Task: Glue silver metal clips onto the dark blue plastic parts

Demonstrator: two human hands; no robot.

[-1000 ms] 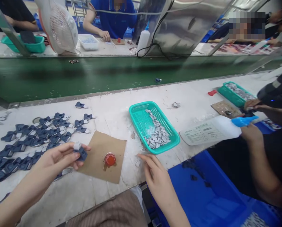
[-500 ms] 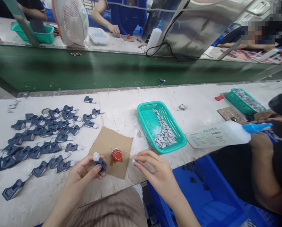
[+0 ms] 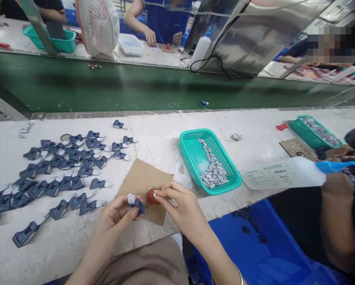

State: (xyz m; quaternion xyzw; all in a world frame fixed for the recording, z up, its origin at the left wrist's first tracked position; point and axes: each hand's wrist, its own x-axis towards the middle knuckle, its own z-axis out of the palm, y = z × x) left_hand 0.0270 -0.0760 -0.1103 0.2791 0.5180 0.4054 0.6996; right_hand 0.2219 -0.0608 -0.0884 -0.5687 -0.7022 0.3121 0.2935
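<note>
My left hand (image 3: 118, 215) is closed on a dark blue plastic part (image 3: 138, 206) with a light grey piece on its top. Between the thumb and fingers of my right hand (image 3: 177, 200) is a small white piece (image 3: 155, 194), pinched at the red cap (image 3: 150, 196); whether it touches the cap's contents I cannot tell. Under the cap lies a brown cardboard square (image 3: 144, 173). Several blue parts with grey ends (image 3: 76, 183) are spread in rows to the left. A green basket (image 3: 237, 181) of small grey pieces (image 3: 214, 174) stands on the right.
A white bottle with a blue nozzle (image 3: 284, 173) lies at the table's right edge, near a co-worker's arm (image 3: 333, 213). Below the edge is a blue crate (image 3: 254, 253). A green belt (image 3: 136, 87) runs behind the table, with a fan (image 3: 98, 27) beyond it.
My right hand has moved left, bringing the small white piece from beside the cardboard to the red cap. My left hand still holds the blue part. The view has shifted slightly.
</note>
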